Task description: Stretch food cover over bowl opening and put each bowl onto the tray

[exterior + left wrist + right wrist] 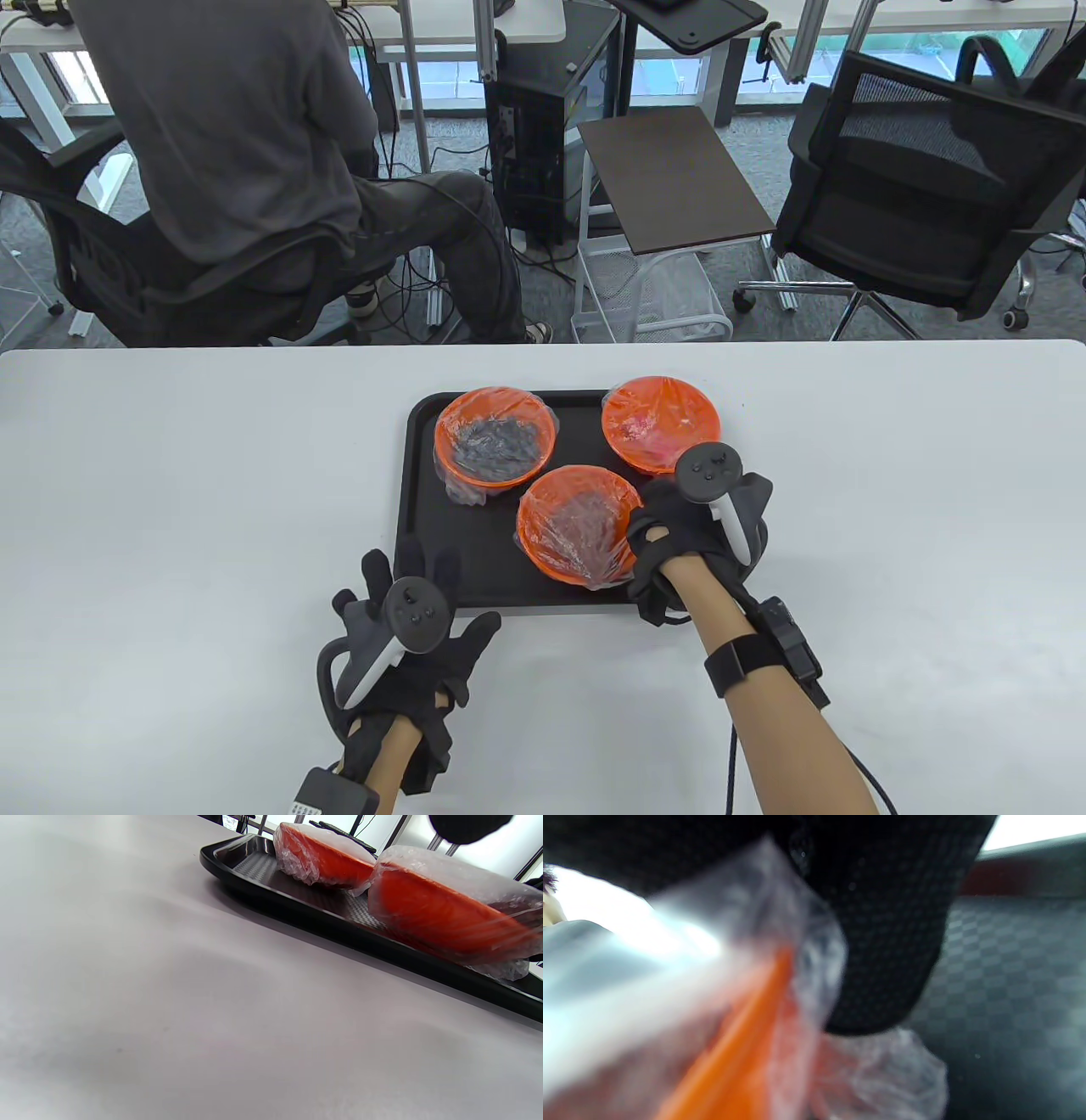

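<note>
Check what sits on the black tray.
Three orange bowls under clear plastic covers stand on the tray. The right hand hides the nearest bowl's right edge.

Table view looks down from above the near edge, taking in the whole tray (424, 475). Left wrist view skims low beyond the fingers, sharing that tray; right wrist view sits blurred, pressed under its fingers (882, 942).
</note>
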`<action>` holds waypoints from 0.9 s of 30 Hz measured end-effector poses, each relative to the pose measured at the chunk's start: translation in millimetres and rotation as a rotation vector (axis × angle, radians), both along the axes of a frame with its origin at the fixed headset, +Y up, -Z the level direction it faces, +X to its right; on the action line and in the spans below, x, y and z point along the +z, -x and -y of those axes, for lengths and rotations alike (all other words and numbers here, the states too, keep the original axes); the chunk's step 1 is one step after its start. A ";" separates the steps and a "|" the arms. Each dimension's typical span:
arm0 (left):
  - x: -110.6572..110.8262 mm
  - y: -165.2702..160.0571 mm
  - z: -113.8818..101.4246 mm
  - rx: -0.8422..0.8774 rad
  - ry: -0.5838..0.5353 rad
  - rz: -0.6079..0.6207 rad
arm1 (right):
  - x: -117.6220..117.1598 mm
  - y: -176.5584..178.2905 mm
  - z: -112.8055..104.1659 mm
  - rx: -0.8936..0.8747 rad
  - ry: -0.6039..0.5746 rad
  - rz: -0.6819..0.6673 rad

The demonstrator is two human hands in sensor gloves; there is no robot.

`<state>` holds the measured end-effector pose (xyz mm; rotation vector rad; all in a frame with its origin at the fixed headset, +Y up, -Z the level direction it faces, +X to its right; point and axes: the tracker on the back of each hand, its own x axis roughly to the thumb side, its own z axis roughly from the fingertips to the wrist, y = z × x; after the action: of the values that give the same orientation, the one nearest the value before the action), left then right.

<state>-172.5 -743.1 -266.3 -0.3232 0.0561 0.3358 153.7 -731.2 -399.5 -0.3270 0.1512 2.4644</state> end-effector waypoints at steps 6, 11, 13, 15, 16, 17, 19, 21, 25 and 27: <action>0.5 -0.4 -0.6 0.003 0.005 0.004 | -0.3 0.7 5.4 0.004 0.011 0.002; 0.5 -0.1 -0.6 0.011 0.012 0.001 | 0.9 -1.8 9.0 -0.005 0.024 0.002; 0.9 -0.3 -0.8 0.012 0.020 0.001 | 1.4 -3.6 10.4 -0.022 0.027 0.007; 1.1 -0.4 -0.8 0.014 0.023 0.001 | 2.2 -5.2 10.7 -0.046 0.044 0.010; 1.2 -0.5 -0.8 0.013 0.024 0.000 | 2.9 -6.3 10.7 -0.061 0.051 0.014; 1.1 -0.4 -0.9 0.013 0.024 0.000 | 3.2 -7.7 11.1 -0.079 0.059 0.011; 1.1 -0.4 -1.0 0.013 0.026 0.001 | 5.5 -12.4 9.8 -0.103 0.067 0.015; 1.1 -0.4 -1.0 0.014 0.029 0.001 | 8.0 -17.1 6.8 -0.152 0.049 0.036; 0.9 -0.5 -0.8 0.014 0.032 -0.001 | 15.6 -25.9 -13.2 -0.144 -0.005 0.047; 0.8 -1.1 -0.7 0.013 0.036 0.000 | 19.6 -28.3 -23.8 -0.127 -0.034 0.037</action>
<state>-171.4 -742.5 -265.4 -0.3596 0.0599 0.3482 181.9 -707.4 -380.0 -0.3380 0.1104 2.3310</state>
